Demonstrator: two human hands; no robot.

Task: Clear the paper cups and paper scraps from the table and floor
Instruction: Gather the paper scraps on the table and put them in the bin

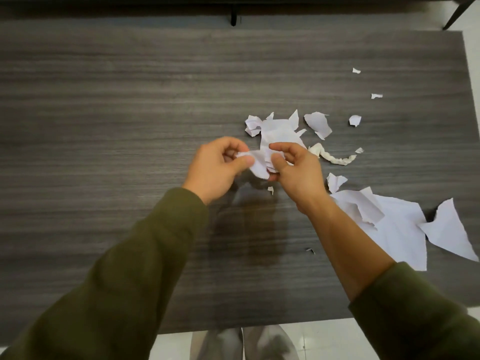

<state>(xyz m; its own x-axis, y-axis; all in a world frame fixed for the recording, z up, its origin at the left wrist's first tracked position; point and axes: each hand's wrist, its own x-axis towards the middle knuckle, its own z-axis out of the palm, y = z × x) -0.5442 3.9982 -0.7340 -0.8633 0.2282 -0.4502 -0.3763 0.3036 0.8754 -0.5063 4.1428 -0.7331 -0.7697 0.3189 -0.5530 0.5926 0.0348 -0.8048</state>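
We are looking down on a dark grey wood-grain table (104, 100) whose left edge is running out of frame. Our left hand (215, 170) is pinching one end of a white torn paper scrap (258, 165) between thumb and curled fingers, and our right hand (296, 172) is gripping the other side of it; how much paper our palms are hiding we cannot tell. Beyond the hands a crumpled white paper cluster (278, 128) is lying on the table, partly covered by the held piece. Further right a twisted cream paper strip (335, 158) is resting, with small white bits (354, 120) scattered well apart behind it. A large torn white sheet (400, 229) is lying under our right forearm, its edge partly hidden. Olive green sleeves (130, 268) are being cut off at the bottom.
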